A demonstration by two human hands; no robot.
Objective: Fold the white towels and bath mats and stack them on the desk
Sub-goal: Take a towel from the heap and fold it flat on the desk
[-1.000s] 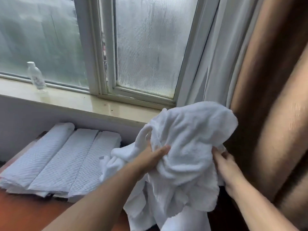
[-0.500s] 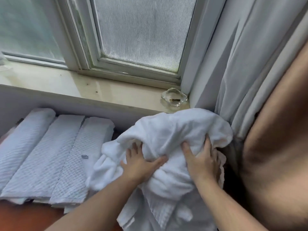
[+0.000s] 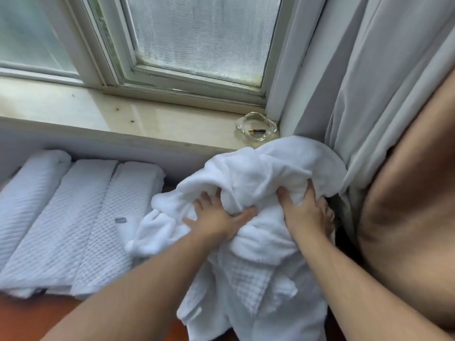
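Note:
A crumpled heap of white towels (image 3: 261,173) lies at the right end of the reddish-brown desk (image 3: 22,316), against the wall below the window sill. My left hand (image 3: 216,217) grips a fold in the heap's middle, thumb pointing right. My right hand (image 3: 305,212) clutches the fabric beside it, fingers dug into the pile. A waffle-textured piece (image 3: 248,286) hangs down from the heap toward me. Three folded quilted bath mats (image 3: 64,217) lie side by side on the desk to the left.
A glass ashtray (image 3: 257,126) sits on the window sill (image 3: 123,119) just behind the heap. A pale grey curtain (image 3: 369,94) and a brown drape (image 3: 413,193) hang close on the right. The frosted window (image 3: 202,35) is behind.
The heap has come down from mid-air onto the desk. My right hand moved from the heap's right edge to its front, and both hands now dig into the fabric. The view tilted down and right.

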